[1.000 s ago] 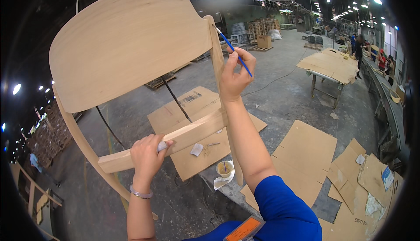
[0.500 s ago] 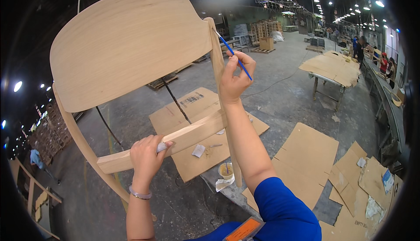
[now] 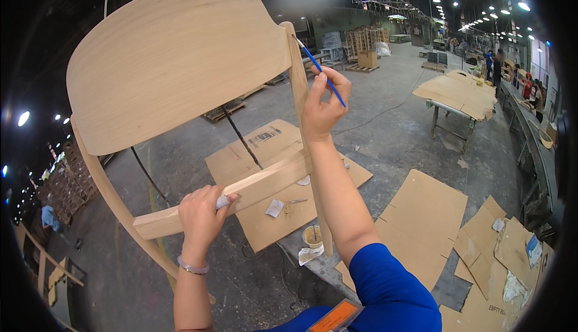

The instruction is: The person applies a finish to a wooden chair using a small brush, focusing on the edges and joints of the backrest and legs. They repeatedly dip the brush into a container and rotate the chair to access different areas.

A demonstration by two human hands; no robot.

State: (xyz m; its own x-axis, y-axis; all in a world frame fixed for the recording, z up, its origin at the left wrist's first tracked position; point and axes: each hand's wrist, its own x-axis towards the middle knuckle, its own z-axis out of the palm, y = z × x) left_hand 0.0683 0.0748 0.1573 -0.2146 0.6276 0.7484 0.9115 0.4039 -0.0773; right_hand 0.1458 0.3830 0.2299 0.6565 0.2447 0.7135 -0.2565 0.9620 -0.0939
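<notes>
A pale wooden chair frame (image 3: 180, 61) with a wide curved backrest stands tilted in front of me. My left hand (image 3: 201, 211) is closed around its lower crossrail (image 3: 271, 178); a small whitish pad or wrap (image 3: 223, 201) shows at the thumb, and I cannot tell which it is. Between the fingertips of my right hand (image 3: 325, 100) is a thin blue paintbrush (image 3: 319, 67). Its pale tip meets the upper right post (image 3: 292, 46), close to the backrest's right end.
Below the frame, cardboard (image 3: 283, 217) carries a folded white paper (image 3: 274, 208) and a thin tool. A small cup (image 3: 312, 235) of yellowish paste with a stick stands beside it. More cardboard (image 3: 421, 223) lies at right, near a covered table (image 3: 460, 94). People work far right; another person is at left.
The brush tip has shifted very slightly along the right post, and its handle end sits a little higher. The chair frame has moved a touch to the left. Both grips stay the same.
</notes>
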